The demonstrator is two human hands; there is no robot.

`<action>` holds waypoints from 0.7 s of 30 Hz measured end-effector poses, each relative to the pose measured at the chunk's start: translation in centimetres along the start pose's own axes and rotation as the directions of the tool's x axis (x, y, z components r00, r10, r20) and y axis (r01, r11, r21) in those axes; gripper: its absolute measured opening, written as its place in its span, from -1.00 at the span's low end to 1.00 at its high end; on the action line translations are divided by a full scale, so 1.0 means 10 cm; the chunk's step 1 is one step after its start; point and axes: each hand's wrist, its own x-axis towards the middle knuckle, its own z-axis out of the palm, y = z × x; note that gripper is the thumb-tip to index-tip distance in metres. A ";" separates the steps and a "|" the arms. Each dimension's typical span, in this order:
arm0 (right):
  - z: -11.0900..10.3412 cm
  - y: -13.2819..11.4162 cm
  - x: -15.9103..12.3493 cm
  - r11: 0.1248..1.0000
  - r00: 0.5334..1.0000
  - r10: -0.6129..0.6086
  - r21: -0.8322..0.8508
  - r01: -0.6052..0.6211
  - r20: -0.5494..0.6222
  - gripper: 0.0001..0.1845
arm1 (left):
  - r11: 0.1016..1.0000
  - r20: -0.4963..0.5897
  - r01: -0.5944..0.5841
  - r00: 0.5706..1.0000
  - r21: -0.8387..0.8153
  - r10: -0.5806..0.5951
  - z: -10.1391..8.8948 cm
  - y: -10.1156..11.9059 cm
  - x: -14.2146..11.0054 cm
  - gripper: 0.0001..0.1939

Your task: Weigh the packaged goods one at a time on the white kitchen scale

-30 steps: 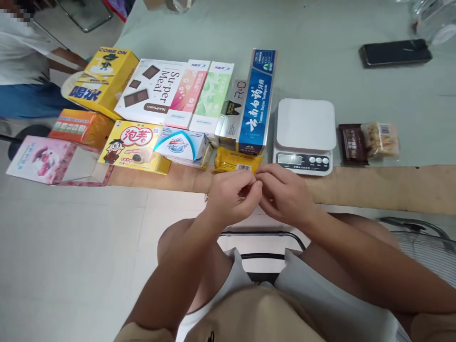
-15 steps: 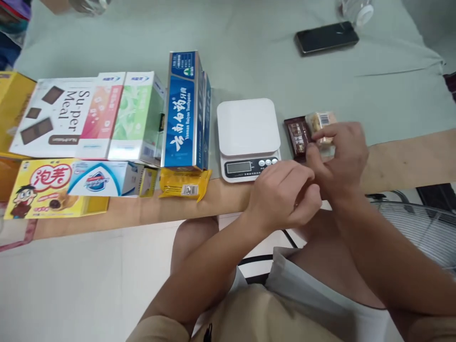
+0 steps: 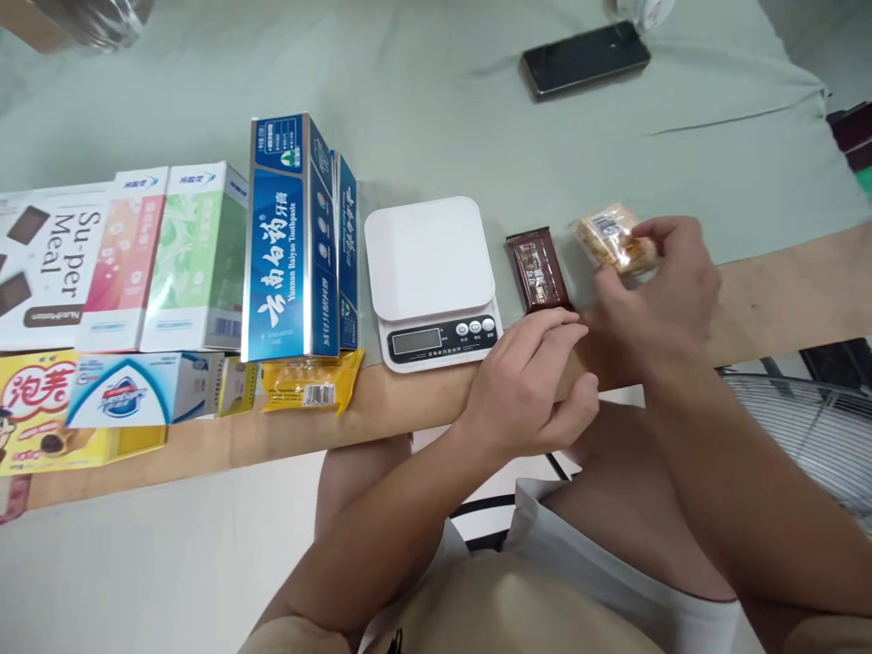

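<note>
My right hand [image 3: 671, 295] has its thumb and fingers around the near right end of a clear-wrapped snack [image 3: 609, 234], pale golden with a barcode on top. To the left of that snack, a dark brown wrapped bar [image 3: 537, 268] lies on the cloth. My left hand [image 3: 521, 386] rests at the table's front edge, open, thumb apart from the fingers, nothing in it. Its fingertips are close to the brown bar's lower end. Left of both hands stands a white kitchen scale [image 3: 431, 259], its plate bare and its display [image 3: 417, 341] dark.
Two blue toothpaste boxes [image 3: 279, 245] stand left of the scale, above a yellow packet [image 3: 313, 381]. Farther left are a green-and-white box [image 3: 194, 259], a soap box [image 3: 129, 391] and a yellow snack box [image 3: 34, 409]. A phone [image 3: 586, 59] lies at the back; a fan [image 3: 797, 436] is below right.
The clear-wrapped snack has separated from the brown bar, with a gap between them now. My left hand's fingers have spread. The view has shifted, so the boxes appear farther left.
</note>
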 end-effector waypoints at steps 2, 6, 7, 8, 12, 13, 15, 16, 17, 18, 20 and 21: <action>-0.02 -0.06 0.00 0.991 0.985 -0.116 0.058 0.124 -0.126 -0.58 | 0.999 -0.056 -0.041 0.998 -0.006 0.041 -0.05 0.00 0.01 -0.71; -0.05 -0.59 -0.08 0.893 0.916 -0.336 0.236 0.384 -0.221 -0.63 | 0.992 -0.169 -0.112 0.978 0.053 0.119 -0.27 0.05 0.05 -0.86; -0.04 -0.75 -0.11 0.875 0.915 -0.368 0.270 0.401 -0.166 -0.66 | 0.990 -0.198 -0.113 0.972 0.079 0.127 -0.35 0.06 0.05 -0.87; -0.01 -0.90 -0.15 0.860 0.912 -0.390 0.302 0.410 -0.128 -0.68 | 0.988 -0.230 -0.109 0.964 0.105 0.131 -0.42 0.06 0.05 -0.87; 0.12 -1.26 -0.25 0.861 0.903 -0.425 0.334 0.383 0.060 -0.66 | 0.974 -0.351 -0.064 0.926 0.216 0.139 -0.69 -0.02 -0.03 -0.92; 0.15 -1.28 -0.26 0.865 0.899 -0.428 0.334 0.375 0.098 -0.62 | 0.969 -0.366 -0.044 0.921 0.243 0.133 -0.75 -0.05 -0.07 -0.93; 0.17 -1.27 -0.29 0.864 0.892 -0.434 0.338 0.373 0.126 -0.53 | 0.959 -0.369 -0.005 0.923 0.282 0.113 -0.86 -0.11 -0.15 -0.92; 0.17 -1.25 -0.30 0.863 0.893 -0.435 0.338 0.375 0.119 -0.51 | 0.955 -0.359 0.011 0.928 0.295 0.100 -0.91 -0.13 -0.19 -0.90; 0.17 -1.22 -0.31 0.863 0.894 -0.435 0.332 0.380 0.109 -0.49 | 0.952 -0.347 0.021 0.934 0.305 0.091 -0.95 -0.14 -0.22 -0.89; 0.18 -1.20 -0.32 0.865 0.894 -0.436 0.323 0.385 0.103 -0.48 | 0.950 -0.330 0.024 0.940 0.311 0.084 -0.99 -0.15 -0.26 -0.87; 0.20 -1.17 -0.34 0.871 0.893 -0.435 0.303 0.386 0.116 -0.47 | 0.948 -0.299 0.017 0.951 0.317 0.083 -1.04 -0.13 -0.30 -0.86; 0.22 -1.17 -0.35 0.876 0.893 -0.432 0.295 0.382 0.127 -0.45 | 0.948 -0.286 0.010 0.954 0.319 0.086 -1.06 -0.12 -0.32 -0.87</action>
